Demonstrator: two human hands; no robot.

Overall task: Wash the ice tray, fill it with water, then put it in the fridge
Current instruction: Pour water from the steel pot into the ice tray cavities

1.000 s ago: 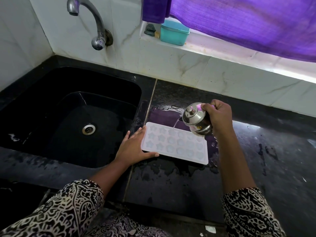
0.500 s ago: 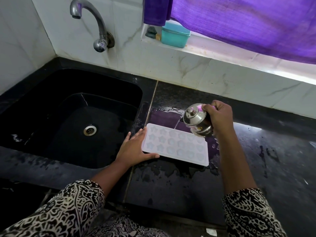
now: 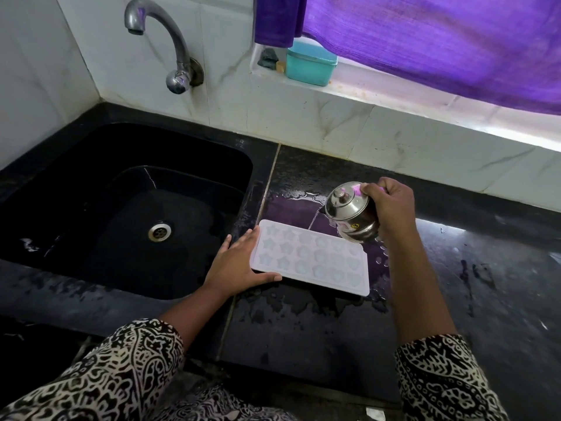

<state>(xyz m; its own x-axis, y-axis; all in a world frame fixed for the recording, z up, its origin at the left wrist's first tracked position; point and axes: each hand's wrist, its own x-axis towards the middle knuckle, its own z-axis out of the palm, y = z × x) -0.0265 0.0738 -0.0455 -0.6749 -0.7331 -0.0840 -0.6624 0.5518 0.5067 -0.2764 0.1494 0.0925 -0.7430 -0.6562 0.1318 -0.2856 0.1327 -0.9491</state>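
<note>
Steel kettle (image 3: 349,211) tilts in the right hand (image 3: 391,205)'s grip; flat left hand (image 3: 236,265) steadies the ice tray (image 3: 312,259).

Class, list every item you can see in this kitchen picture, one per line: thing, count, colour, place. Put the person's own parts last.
ice tray: one, white, on the wet counter right of the sink
steel kettle: one, silver, lidded, tilted over the tray's far edge, pouring a thin stream
sink: one, black, left
drain: one, metal, sink bottom
tap: one, grey metal, wall above the sink
counter: one, black, wet around the tray
lidded box: one, teal, window ledge
curtain: one, purple, top right
left hand: one, flat against the tray's left end
right hand: one, gripping the kettle
sleeves: two, black-and-white patterned, bottom
</note>
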